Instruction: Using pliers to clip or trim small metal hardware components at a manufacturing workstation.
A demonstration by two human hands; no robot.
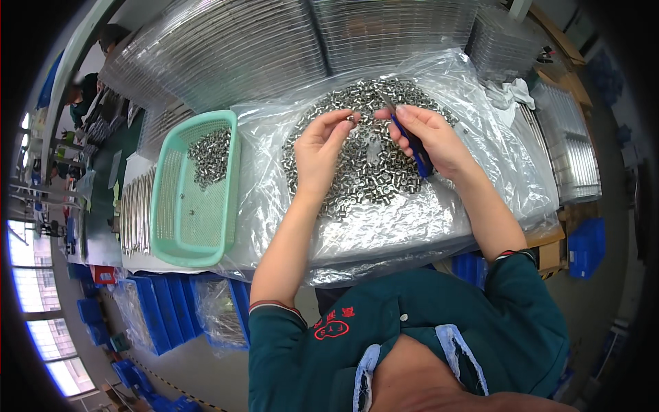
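Observation:
My left hand (318, 152) is closed in a pinch on a small shiny metal fitting (352, 118) over the far middle of the table. Close by on its right, my right hand (439, 141) is wrapped round a blue-handled hand tool (420, 158); its thin metal end points away from me, and I cannot tell its exact kind. Beneath both hands spreads a wide heap of small metal fittings (374, 189), lying on clear plastic sheeting (264, 199). Left of the heap stands a mint-green plastic basket (231, 206), with a smaller batch of fittings (209, 156) at its far end.
Tall stacks of clear plastic trays (226, 55) line the table's far side. Metal rods (137, 213) lie left of the basket. A white cloth (509, 95) rests at the far right. Blue bins (165, 309) stand below the near left edge. Another person (84, 93) is at the far left.

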